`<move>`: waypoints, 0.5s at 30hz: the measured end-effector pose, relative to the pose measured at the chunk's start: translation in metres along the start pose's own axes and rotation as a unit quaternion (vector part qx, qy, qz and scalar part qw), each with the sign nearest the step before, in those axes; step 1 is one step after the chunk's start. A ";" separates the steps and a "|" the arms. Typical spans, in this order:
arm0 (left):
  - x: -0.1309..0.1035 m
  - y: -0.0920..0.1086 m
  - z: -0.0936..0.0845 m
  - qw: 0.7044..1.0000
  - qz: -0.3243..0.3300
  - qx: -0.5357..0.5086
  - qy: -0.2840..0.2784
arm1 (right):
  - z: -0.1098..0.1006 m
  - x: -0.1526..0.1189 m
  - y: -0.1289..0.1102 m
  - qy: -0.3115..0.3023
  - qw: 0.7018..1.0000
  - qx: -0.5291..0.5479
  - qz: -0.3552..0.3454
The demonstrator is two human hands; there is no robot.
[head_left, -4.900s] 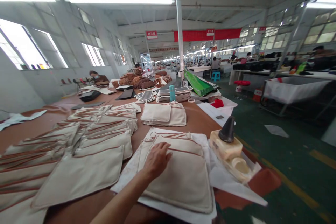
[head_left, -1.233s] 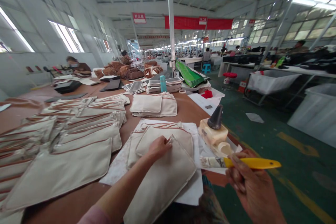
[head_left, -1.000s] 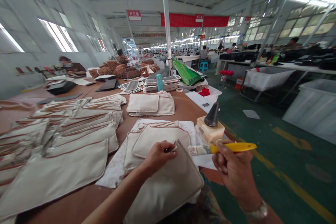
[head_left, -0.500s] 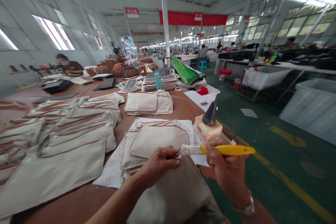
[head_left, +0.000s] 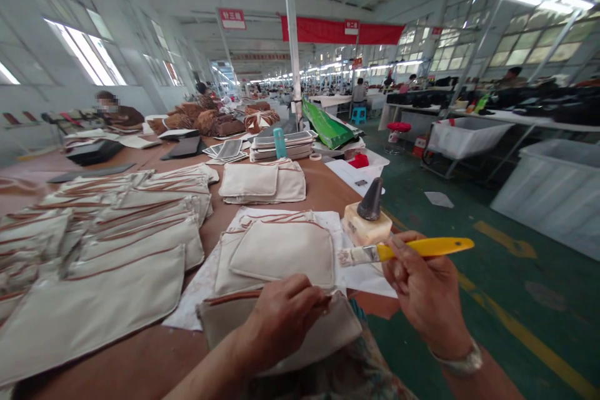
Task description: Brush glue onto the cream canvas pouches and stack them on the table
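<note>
My right hand [head_left: 424,290] is closed round the yellow handle of a flat paintbrush [head_left: 422,248], whose bristles point left in the air. My left hand [head_left: 290,319] has its fingers curled together at the upper edge of a cream fabric pouch [head_left: 239,319] with a brown-trimmed edge. This pouch lies at the table's front edge, over my lap. Just beyond are stacked cream pouches [head_left: 284,250] on a white sheet [head_left: 185,309]. A block-shaped container [head_left: 365,225] with a dark cone [head_left: 372,200] on top stands behind the brush.
Rows of cream pouches [head_left: 135,275] cover the left of the brown table [head_left: 117,359]. Further back are another pouch pile [head_left: 262,181], a teal bottle [head_left: 280,144] and a green bag [head_left: 330,128]. Beside the table is green floor [head_left: 510,325]; a person [head_left: 117,112] sits far left.
The brush has moved right, away from my left hand and the pouch edge. My left hand has shifted down, and the pouch has turned, its brown trim now showing on the left.
</note>
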State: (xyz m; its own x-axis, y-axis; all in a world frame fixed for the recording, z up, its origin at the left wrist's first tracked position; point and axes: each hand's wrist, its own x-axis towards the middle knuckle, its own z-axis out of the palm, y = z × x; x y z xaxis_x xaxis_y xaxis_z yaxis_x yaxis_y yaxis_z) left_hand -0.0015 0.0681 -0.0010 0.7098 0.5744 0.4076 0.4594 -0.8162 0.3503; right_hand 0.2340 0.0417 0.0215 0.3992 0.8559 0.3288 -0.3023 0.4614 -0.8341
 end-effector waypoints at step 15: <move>-0.003 0.001 -0.008 0.967 0.126 0.220 0.003 | -0.014 -0.031 -0.047 -0.103 0.942 -0.310 -0.073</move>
State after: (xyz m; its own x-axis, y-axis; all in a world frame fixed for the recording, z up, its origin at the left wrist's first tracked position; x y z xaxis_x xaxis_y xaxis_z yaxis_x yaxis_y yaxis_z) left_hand -0.0073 0.0656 0.0049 0.8264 0.3523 0.4392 0.4551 -0.8772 -0.1527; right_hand 0.2482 -0.0097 0.0441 0.2006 0.8507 0.4859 0.3319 0.4076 -0.8507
